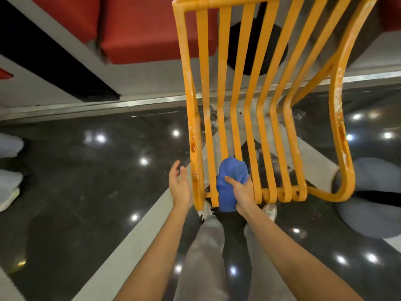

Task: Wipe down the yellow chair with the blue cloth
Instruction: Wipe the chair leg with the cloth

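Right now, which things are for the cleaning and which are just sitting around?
For the job:
- yellow chair
- blue cloth, held in the right hand
- left hand, open beside the chair

Just sitting around:
- red cushions
- grey beanbag
- shiny black floor

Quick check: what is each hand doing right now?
Left hand: open, holding nothing, beside the yellow chair.
Right hand: grips the blue cloth against the chair's slats.

Public seating area, likely a café or food court: red upholstered benches, polished dark floor, slatted yellow chair.
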A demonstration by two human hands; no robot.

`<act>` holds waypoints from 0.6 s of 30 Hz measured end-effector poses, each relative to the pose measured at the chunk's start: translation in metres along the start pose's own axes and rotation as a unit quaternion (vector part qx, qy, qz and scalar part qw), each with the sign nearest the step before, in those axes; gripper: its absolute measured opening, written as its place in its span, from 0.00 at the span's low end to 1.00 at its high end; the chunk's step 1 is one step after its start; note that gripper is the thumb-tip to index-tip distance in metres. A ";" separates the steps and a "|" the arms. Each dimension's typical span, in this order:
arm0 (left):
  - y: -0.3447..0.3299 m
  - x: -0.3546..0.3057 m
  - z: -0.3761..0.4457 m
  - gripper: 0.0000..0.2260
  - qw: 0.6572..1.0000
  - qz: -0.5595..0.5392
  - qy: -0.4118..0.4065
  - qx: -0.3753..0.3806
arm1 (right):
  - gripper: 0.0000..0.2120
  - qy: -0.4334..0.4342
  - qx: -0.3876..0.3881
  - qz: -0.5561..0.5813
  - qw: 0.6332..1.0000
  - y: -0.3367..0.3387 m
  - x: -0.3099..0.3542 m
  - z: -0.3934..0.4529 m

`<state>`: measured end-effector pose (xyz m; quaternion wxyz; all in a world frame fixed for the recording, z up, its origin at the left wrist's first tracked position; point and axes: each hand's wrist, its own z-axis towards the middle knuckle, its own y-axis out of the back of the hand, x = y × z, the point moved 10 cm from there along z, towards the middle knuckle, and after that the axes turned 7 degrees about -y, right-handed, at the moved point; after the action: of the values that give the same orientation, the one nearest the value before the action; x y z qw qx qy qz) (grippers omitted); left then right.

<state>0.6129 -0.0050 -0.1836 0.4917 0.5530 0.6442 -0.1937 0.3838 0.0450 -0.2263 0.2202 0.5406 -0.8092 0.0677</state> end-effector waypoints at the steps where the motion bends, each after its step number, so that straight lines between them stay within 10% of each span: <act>1: 0.000 0.008 0.008 0.17 1.000 -0.015 0.017 0.019 | 0.20 0.005 -0.015 -0.007 1.000 -0.010 -0.002 0.003; 3: -0.008 0.024 0.020 0.18 0.996 -0.040 0.044 0.061 | 0.09 0.027 -0.023 -0.005 0.999 -0.034 0.000 0.004; 9: -0.045 0.062 0.015 0.18 0.959 -0.199 0.127 0.155 | 0.23 0.134 0.082 0.031 0.987 -0.106 -0.025 -0.021; 18: -0.040 0.073 0.012 0.27 0.923 -0.269 0.183 0.207 | 0.22 0.310 0.003 -0.024 0.950 -0.113 -0.008 -0.034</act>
<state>0.5881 0.0111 -0.2622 0.1697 0.4737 0.7931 -0.3433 0.4984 0.0171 -0.2136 0.4599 0.5130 -0.6876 0.2293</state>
